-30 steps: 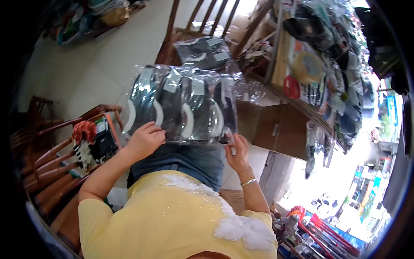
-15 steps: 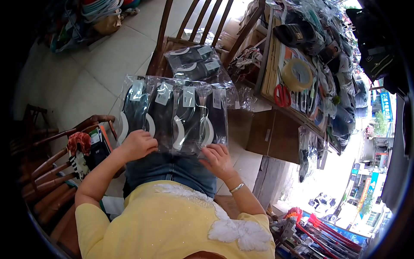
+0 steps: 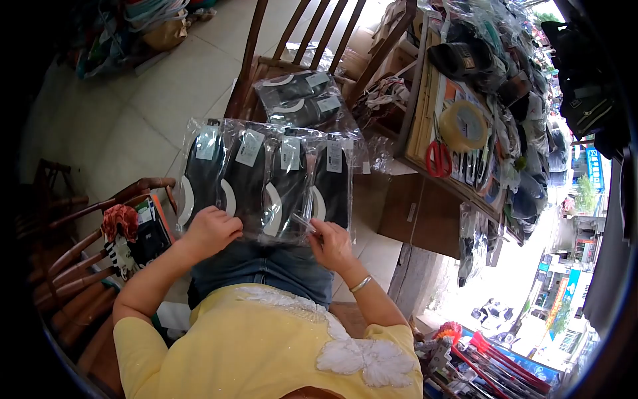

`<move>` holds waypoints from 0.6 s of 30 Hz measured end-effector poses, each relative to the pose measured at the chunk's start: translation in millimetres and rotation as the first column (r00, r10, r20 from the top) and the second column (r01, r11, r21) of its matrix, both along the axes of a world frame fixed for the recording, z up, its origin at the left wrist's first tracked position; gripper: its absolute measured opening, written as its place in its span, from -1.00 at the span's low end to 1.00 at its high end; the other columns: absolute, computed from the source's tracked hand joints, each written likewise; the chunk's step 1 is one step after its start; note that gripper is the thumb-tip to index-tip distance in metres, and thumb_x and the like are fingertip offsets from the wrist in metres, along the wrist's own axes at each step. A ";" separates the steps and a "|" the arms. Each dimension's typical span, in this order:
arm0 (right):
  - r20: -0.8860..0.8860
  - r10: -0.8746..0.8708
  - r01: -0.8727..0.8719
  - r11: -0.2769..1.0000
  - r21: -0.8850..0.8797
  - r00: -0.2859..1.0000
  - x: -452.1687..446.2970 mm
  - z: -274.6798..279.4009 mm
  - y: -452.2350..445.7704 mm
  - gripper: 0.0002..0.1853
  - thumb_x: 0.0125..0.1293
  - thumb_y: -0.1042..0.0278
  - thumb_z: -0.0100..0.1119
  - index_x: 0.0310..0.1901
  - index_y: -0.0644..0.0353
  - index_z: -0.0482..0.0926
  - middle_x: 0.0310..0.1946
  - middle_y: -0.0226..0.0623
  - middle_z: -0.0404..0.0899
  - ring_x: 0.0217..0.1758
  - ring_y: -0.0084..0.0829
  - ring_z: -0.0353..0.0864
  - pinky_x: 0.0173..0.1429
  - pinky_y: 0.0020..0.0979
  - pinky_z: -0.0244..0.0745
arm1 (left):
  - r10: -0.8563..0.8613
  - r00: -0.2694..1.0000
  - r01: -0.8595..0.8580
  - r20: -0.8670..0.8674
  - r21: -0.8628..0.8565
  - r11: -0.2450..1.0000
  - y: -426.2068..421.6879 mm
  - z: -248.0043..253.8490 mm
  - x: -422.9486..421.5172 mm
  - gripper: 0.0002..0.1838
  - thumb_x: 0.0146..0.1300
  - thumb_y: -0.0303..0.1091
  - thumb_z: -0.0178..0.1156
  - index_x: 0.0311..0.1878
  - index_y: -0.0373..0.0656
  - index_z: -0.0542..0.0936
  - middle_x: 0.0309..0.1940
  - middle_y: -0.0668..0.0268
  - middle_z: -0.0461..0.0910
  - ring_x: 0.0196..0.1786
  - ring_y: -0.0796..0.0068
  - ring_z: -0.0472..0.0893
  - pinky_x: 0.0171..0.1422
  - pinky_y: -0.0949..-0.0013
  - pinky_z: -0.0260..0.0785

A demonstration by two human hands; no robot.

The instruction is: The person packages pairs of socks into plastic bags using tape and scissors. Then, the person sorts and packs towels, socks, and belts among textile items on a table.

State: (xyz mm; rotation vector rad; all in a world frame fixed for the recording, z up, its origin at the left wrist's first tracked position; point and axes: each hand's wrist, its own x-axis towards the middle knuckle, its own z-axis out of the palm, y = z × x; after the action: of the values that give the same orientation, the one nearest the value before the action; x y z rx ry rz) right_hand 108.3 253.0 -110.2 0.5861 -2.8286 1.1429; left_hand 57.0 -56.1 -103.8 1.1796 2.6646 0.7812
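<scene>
Your left hand [image 3: 214, 231] hides the near edge of the row of clear plastic packets holding long dark pieces with white curved bands [image 3: 287, 183], and its own thumb is hard to make out. Glare on the film blurs where one packet ends and the next begins; the print on the white paper labels [image 3: 249, 147] is too small to read. Well off to the right of your grip, the street side is washed out by light.

Just beyond the row, a similar packet with dark pieces [image 3: 302, 100] lies on the brown slatted wooden chair [image 3: 247, 90]. Right of your grip stand a brown cardboard box [image 3: 425, 216] and, farther out, scissors with red handles [image 3: 430, 158] beside a yellowish roll of clear tape [image 3: 452, 138].

The row lies across your lap, under both hands. Your left fingers curl over its near edge; you cannot tell how firmly they grip. Your right hand [image 3: 332, 246], wrist slanting inward, has thumb and fingertips pinched together on a bit of plastic film [image 3: 304, 222].
</scene>
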 end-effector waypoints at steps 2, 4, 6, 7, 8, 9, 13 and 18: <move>0.011 -0.003 0.003 0.999 -0.041 1.000 -0.3 -4.9 1.4 -0.59 0.07 0.51 0.26 0.00 0.23 0.43 -0.37 -0.19 0.56 -0.32 -0.16 0.57 -0.22 -0.23 0.48 | 0.062 0.994 -0.071 -0.091 -0.106 0.992 8.7 -1.7 11.6 -0.85 0.02 -0.34 0.28 -0.39 -0.08 0.50 -0.53 0.35 0.51 -0.37 0.33 0.54 -0.15 0.28 0.33; -0.082 0.043 -0.040 0.998 0.043 0.996 -3.6 -3.1 -1.3 -0.54 0.05 0.48 0.30 0.03 0.20 0.43 -0.35 -0.24 0.57 -0.29 -0.21 0.56 -0.18 -0.24 0.46 | 0.115 0.975 -0.154 -0.188 -0.207 0.966 12.7 -6.4 18.7 -0.87 0.05 -0.35 0.24 -0.38 -0.09 0.47 -0.53 0.33 0.47 -0.34 0.32 0.51 -0.12 0.28 0.30; -0.125 0.073 -0.065 0.996 0.068 0.989 -5.9 9.9 -8.0 -0.53 0.03 0.51 0.31 0.01 0.19 0.42 -0.36 -0.26 0.57 -0.28 -0.23 0.56 -0.18 -0.25 0.45 | 0.151 0.972 -0.175 -0.182 -0.127 0.976 13.8 -11.5 20.4 -0.88 0.06 -0.40 0.21 -0.34 -0.11 0.48 -0.47 0.32 0.46 -0.27 0.33 0.48 -0.02 0.24 0.23; -0.169 0.099 -0.084 0.992 0.097 0.981 -6.5 15.0 -11.0 -0.52 0.01 0.55 0.33 0.00 0.17 0.40 -0.38 -0.27 0.56 -0.27 -0.24 0.56 -0.17 -0.25 0.45 | 0.150 0.972 -0.174 -0.179 -0.129 0.976 12.6 -14.1 20.7 -0.88 0.06 -0.40 0.21 -0.34 -0.11 0.48 -0.47 0.32 0.46 -0.27 0.33 0.48 -0.02 0.24 0.23; -0.164 0.096 -0.081 0.992 0.095 0.982 -5.7 12.9 -12.6 -0.52 0.01 0.55 0.33 0.00 0.17 0.40 -0.38 -0.27 0.56 -0.27 -0.24 0.56 -0.17 -0.25 0.45 | 0.148 0.975 -0.165 -0.163 -0.091 0.982 10.1 -16.9 21.2 -0.88 0.06 -0.41 0.21 -0.33 -0.11 0.48 -0.45 0.31 0.46 -0.26 0.34 0.47 0.00 0.23 0.21; -0.189 0.145 -0.127 0.986 0.107 0.971 -5.1 9.9 -14.5 -0.54 0.01 0.55 0.32 -0.01 0.17 0.41 -0.37 -0.27 0.56 -0.25 -0.24 0.56 -0.16 -0.26 0.45 | 0.148 0.978 -0.157 -0.147 -0.051 0.986 8.8 -18.2 21.7 -0.88 0.05 -0.41 0.21 -0.32 -0.11 0.49 -0.43 0.31 0.46 -0.24 0.35 0.46 0.02 0.23 0.18; -0.195 0.176 -0.161 0.983 0.090 0.965 -4.1 0.3 -15.3 -0.60 0.01 0.58 0.28 -0.07 0.16 0.44 -0.36 -0.28 0.56 -0.25 -0.24 0.56 -0.17 -0.28 0.45 | 0.136 0.982 -0.137 -0.128 -0.002 0.991 12.3 -9.1 18.0 -0.87 0.07 -0.40 0.23 -0.31 -0.11 0.50 -0.42 0.34 0.47 -0.23 0.34 0.46 0.02 0.23 0.19; -0.135 0.166 -0.155 0.984 0.089 0.977 -8.0 -2.6 -15.2 -0.64 0.01 0.59 0.25 -0.12 0.17 0.45 -0.39 -0.24 0.56 -0.34 -0.18 0.57 -0.24 -0.27 0.47 | 0.085 0.989 -0.072 -0.125 0.102 0.992 22.5 -16.9 15.8 -0.83 0.04 -0.34 0.31 -0.34 -0.09 0.52 -0.43 0.36 0.53 -0.30 0.33 0.50 -0.01 0.24 0.24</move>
State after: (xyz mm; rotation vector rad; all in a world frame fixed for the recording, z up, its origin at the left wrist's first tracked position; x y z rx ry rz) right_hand 100.3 237.8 -112.8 0.8786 -2.7566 0.9706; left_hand 72.8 -33.7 -120.7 1.1921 2.8230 0.8847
